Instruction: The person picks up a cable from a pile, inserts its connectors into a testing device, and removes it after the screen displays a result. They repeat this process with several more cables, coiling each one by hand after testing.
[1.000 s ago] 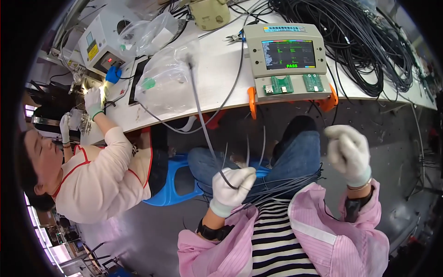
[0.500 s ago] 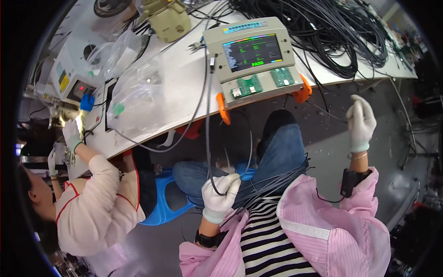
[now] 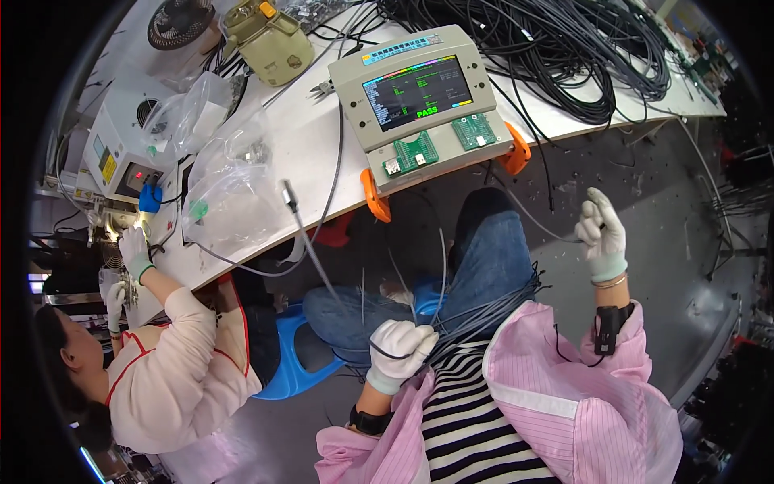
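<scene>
My left hand (image 3: 401,353), in a white glove, is closed round a thin dark cable above my lap. A length of cable (image 3: 310,246) seems to run up from near that hand, ending in a plug (image 3: 288,194) in front of the table edge; it is blurred. My right hand (image 3: 603,234), also gloved, is raised at the right, with its fingers partly curled. A grey cable (image 3: 532,211) reaches it from beneath the tester and appears pinched there. The beige tester (image 3: 419,89) stands at the table edge with a lit screen and two green circuit boards (image 3: 415,153).
A bundle of grey cables (image 3: 476,319) lies across my lap. Black cable coils (image 3: 564,64) fill the table's right back. Orange clamps (image 3: 375,196) flank the tester. Plastic bags (image 3: 234,181), pliers (image 3: 322,89) and a green jug (image 3: 270,44) are leftward. A co-worker (image 3: 173,363) sits at left.
The plugged cable end has left the tester's left side and swung left and down. My right hand has moved left and slightly lower; my left hand has shifted slightly right.
</scene>
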Motion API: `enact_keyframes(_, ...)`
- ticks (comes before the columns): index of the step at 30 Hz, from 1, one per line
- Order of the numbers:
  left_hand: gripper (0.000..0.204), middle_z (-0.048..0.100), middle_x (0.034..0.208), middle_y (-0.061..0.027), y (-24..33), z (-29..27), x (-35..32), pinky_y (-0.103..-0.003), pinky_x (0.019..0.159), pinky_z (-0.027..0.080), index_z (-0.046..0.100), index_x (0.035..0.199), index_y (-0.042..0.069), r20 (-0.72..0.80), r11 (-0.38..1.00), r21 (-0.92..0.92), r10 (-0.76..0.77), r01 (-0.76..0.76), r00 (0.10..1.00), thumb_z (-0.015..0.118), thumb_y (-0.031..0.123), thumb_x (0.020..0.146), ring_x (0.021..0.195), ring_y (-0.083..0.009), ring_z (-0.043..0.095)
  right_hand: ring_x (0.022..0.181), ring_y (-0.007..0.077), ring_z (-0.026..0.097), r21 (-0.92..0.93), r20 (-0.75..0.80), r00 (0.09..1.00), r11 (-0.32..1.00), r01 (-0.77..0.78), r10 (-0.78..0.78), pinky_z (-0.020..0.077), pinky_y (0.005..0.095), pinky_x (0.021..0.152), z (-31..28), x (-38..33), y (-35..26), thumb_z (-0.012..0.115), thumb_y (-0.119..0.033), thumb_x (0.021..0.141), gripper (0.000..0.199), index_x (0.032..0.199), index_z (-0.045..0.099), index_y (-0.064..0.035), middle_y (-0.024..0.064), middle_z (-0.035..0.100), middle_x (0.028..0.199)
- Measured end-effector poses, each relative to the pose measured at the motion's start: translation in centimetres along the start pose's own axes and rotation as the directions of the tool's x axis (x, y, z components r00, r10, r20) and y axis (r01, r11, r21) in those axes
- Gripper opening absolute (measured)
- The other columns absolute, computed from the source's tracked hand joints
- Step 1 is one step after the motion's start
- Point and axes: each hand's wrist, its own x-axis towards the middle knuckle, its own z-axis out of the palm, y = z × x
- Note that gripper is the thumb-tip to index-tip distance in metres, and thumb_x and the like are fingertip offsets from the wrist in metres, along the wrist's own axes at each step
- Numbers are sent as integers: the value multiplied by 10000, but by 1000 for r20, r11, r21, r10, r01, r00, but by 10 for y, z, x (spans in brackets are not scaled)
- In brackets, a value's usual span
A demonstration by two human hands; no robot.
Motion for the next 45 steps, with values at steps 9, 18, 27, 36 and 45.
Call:
enact_keyframes(9,166,456,546,-32,-3,10,-8,-333,475,379,561,614,106,146,984,97,132,-147,980,674,182,709,494,-209,492,369,55,372,-545,155,855,765,-343,494,271,198,338,67,-45,58,432,-280,934,372,1100,517,42,115,611,768)
enact_keyframes(18,264,529,638,-48,-23,44,-10,-368,531,436,577,669,111,423,943,322,-66,-82,903,582,339,802,580,-227,552,501,28,424,-706,219,833,671,-225,509,326,170,454,178,-26,111,493,-130,893,276,1114,523,33,47,614,746)
enact_keyframes(27,295,643,854,-82,-22,-13,20,-288,661,478,609,1014,29,107,765,-459,-457,451,883,659,208,785,724,-175,614,440,41,397,-717,272,743,644,-268,612,285,179,421,163,-30,98,462,-319,936,376,945,595,32,19,529,555)
enact_keyframes(36,278,574,798,-35,15,-12,96,-183,532,411,598,1002,-38,67,587,-650,-589,482,806,671,129,792,606,-49,520,499,113,547,-863,274,832,506,-10,483,405,243,477,153,-27,99,513,-218,913,240,852,608,-7,40,554,534)
enact_keyframes(45,225,617,721,-46,15,8,108,-170,431,348,621,925,-27,-208,786,-495,-520,370,828,596,190,871,483,-14,457,610,301,601,-862,507,845,108,496,171,479,363,534,143,-23,109,628,-202,794,153,834,629,-55,146,581,642)
